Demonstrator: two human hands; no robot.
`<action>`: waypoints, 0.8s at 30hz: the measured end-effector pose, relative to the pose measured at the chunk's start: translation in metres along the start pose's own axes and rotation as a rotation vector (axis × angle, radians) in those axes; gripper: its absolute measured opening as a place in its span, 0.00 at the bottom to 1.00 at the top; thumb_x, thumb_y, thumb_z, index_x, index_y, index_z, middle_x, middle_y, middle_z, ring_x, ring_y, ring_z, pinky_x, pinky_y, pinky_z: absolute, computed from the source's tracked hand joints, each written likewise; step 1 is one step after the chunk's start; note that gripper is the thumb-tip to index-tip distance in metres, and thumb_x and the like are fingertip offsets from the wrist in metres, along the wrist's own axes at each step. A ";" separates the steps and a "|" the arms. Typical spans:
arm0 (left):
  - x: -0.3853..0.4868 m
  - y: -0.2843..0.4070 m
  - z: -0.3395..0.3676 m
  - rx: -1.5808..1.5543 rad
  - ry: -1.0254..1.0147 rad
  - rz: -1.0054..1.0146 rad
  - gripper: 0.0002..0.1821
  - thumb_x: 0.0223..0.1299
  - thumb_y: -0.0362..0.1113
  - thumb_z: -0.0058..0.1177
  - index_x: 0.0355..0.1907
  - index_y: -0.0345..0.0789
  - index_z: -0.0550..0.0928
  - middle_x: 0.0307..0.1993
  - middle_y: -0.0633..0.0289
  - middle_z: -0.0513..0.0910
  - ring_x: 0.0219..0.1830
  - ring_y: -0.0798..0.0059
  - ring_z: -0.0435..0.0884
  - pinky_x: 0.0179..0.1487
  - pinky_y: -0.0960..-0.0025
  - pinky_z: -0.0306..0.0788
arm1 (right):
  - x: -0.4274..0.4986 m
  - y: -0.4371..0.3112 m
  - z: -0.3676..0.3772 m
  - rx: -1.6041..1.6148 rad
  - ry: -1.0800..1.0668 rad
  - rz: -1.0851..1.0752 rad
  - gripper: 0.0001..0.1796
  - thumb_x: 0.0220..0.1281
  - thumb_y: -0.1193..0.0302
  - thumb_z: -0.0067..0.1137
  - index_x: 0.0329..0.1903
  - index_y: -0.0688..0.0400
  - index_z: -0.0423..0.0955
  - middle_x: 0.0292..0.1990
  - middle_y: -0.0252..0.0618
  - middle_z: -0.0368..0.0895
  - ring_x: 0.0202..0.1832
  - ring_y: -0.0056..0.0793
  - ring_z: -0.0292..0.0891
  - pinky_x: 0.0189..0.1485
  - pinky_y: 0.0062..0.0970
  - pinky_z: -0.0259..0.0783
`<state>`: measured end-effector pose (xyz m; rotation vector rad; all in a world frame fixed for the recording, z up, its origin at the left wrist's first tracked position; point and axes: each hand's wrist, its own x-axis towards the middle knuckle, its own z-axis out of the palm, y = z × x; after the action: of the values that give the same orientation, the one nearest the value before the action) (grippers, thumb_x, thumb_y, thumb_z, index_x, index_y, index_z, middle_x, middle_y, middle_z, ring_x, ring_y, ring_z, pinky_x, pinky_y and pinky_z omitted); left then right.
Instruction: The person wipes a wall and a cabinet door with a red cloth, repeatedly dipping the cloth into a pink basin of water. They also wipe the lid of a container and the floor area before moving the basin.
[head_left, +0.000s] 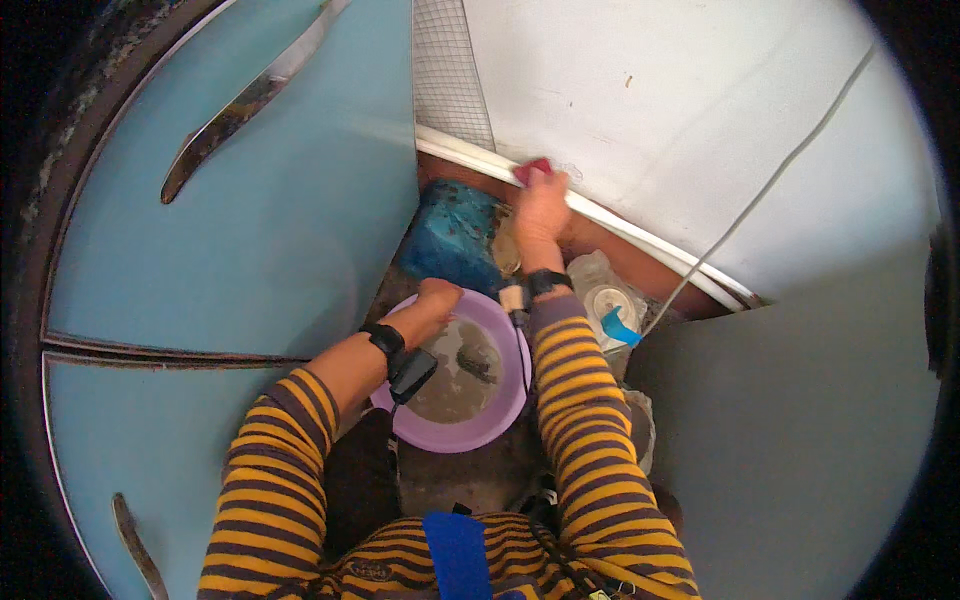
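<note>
My right hand reaches forward to the foot of a white wall. It holds a small red cloth against a white strip of trim that runs along the wall. My left hand grips the far left rim of a round purple plastic basin below me. Cloudy grey-brown water fills the bottom of the basin. A dark lump lies in that water; what it is I cannot tell.
A blue plastic bag sits in the corner beyond the basin. Right of my forearm lies clear plastic packaging near a round white lid. A grey cable crosses the wall. Blue refrigerator-like doors flank the left, a grey panel the right.
</note>
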<state>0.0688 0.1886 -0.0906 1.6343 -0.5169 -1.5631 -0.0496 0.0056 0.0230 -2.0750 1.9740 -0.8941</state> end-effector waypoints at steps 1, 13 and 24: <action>0.008 -0.007 -0.005 -0.015 -0.027 0.023 0.08 0.59 0.37 0.60 0.36 0.35 0.80 0.33 0.64 0.80 0.32 0.75 0.76 0.32 0.68 0.74 | -0.004 -0.020 0.009 -0.034 0.041 -0.264 0.11 0.66 0.64 0.50 0.44 0.54 0.77 0.45 0.48 0.75 0.46 0.50 0.77 0.46 0.46 0.75; 0.039 -0.042 0.000 0.033 0.039 -0.070 0.07 0.62 0.35 0.55 0.39 0.36 0.79 0.32 0.65 0.78 0.34 0.74 0.77 0.37 0.68 0.74 | -0.011 0.024 -0.003 -0.218 -0.044 -0.721 0.11 0.60 0.68 0.52 0.44 0.48 0.79 0.43 0.44 0.75 0.47 0.46 0.76 0.43 0.42 0.75; -0.024 0.014 0.021 0.155 0.001 -0.065 0.05 0.61 0.34 0.55 0.34 0.34 0.80 0.30 0.66 0.79 0.33 0.75 0.77 0.35 0.70 0.75 | 0.003 0.161 -0.098 0.866 0.834 0.889 0.15 0.66 0.68 0.54 0.54 0.56 0.72 0.36 0.43 0.81 0.31 0.40 0.81 0.25 0.40 0.76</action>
<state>0.0479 0.1926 -0.0625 1.7837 -0.6025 -1.6029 -0.2381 0.0105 0.0247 -0.2807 1.8780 -1.9891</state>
